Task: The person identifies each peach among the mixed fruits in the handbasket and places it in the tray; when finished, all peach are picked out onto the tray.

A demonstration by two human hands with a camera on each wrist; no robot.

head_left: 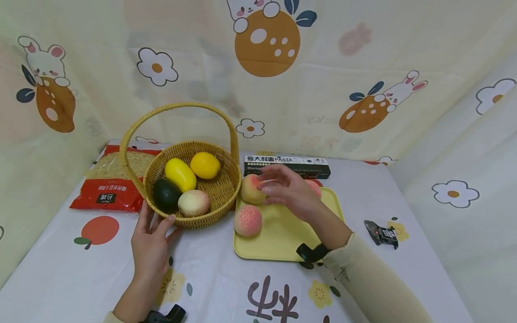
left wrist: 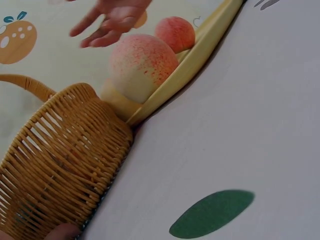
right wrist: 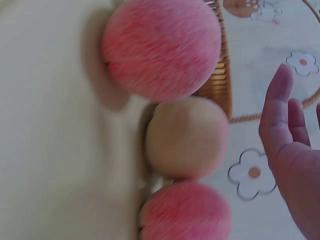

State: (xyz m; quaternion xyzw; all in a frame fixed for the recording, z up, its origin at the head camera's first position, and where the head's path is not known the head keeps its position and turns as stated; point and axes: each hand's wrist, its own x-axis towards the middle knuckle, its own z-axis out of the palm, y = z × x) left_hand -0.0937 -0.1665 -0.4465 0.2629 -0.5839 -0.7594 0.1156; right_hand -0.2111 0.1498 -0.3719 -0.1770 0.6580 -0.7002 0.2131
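Observation:
My left hand point(head_left: 151, 242) rests against the front left of a wicker basket point(head_left: 220, 215), fingers spread along its outer wall and thumb near the rim. Inside the basket lie a yellow oblong fruit point(head_left: 180, 175), a lemon point(head_left: 205, 165), a dark green avocado point(head_left: 166, 196) and a pale peach point(head_left: 194, 202). Holding nothing, my right hand point(head_left: 292, 193) hovers above a yellow tray point(head_left: 278, 244), its fingertips close to a yellowish peach point(head_left: 250, 190). A pink peach point(head_left: 248, 220) sits at the tray's left side; another peach point(head_left: 314, 187) is partly hidden behind the right hand.
A red packet of noodles point(head_left: 111, 190) lies left of the basket, partly behind it. Behind the tray stands a black pasta box point(head_left: 307, 168). A small black wrapped packet point(head_left: 381, 234) lies to the right. Printed cloth point(head_left: 202, 67) hangs behind the table.

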